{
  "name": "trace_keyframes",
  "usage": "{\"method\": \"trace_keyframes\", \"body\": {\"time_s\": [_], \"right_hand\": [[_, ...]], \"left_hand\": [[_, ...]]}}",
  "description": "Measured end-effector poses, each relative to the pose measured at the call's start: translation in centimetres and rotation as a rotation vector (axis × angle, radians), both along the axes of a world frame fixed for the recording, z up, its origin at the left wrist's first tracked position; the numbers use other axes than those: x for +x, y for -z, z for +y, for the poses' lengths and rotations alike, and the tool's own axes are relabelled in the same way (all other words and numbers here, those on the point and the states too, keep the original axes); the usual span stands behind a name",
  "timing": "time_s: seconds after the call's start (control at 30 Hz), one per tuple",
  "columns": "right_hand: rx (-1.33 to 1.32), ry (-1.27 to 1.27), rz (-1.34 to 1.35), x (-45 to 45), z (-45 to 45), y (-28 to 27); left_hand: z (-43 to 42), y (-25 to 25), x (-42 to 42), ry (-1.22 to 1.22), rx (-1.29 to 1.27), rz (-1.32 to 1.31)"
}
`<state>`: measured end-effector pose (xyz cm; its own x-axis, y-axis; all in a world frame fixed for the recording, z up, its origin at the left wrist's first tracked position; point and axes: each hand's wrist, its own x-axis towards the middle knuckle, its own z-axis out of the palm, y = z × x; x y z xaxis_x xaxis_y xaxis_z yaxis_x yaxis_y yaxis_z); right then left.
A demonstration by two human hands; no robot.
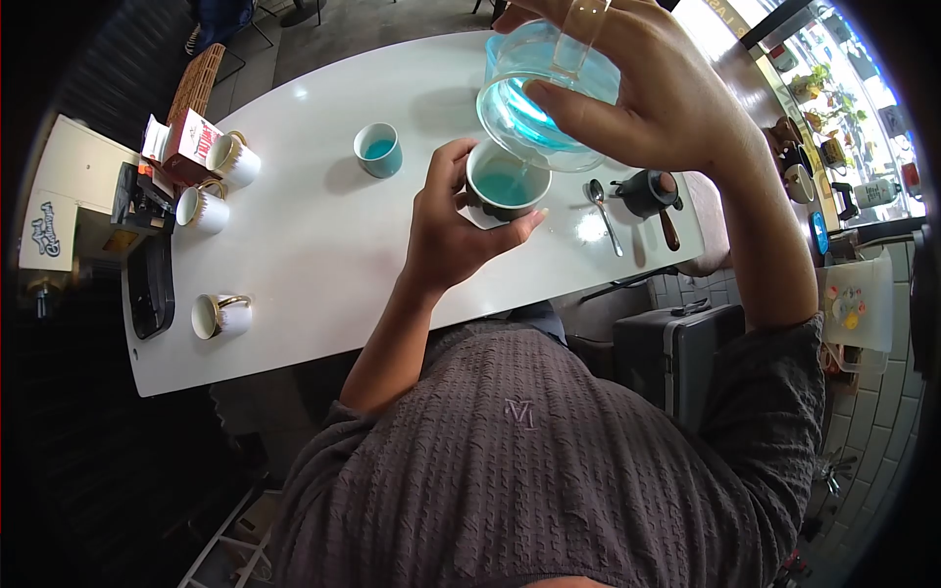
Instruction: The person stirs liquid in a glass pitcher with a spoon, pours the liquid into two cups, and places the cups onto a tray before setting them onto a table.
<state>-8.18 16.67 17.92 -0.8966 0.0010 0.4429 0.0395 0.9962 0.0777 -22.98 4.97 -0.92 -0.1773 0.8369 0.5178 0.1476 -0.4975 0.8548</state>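
Observation:
My left hand (446, 220) is wrapped round a cup (487, 210) with a pale rim, and blue liquid shows inside it. Above the cup, my right hand (657, 93) grips a clear glass pitcher (578, 162) that also holds blue liquid. The pitcher is tilted, its lip right at the cup's far edge. Whether liquid is running between them is hard to make out. Left of my hands, another cup (380, 162) with blue liquid stands upright on the white table (294, 265).
A spoon (606, 218) and a small dark pot (647, 194) with a wooden handle lie to the right. Several white mugs with gold trim, one a mug (222, 318) near the front edge, stand left. Beyond them are a red box (188, 147) and a black tray (151, 284).

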Motion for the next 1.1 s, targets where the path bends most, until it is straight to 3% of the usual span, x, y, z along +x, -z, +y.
{"method": "trace_keyframes", "body": {"time_s": [0.07, 1.1], "right_hand": [[0.008, 0.006, -0.013, 0.1, -0.1, -0.3], [0.072, -0.009, -0.057, 0.8, 0.3, -0.3]], "left_hand": [[-0.2, -0.1, -0.2, 0.081, -0.107, -0.009], [-0.7, -0.5, 0.6, 0.097, -0.135, 0.009]]}}
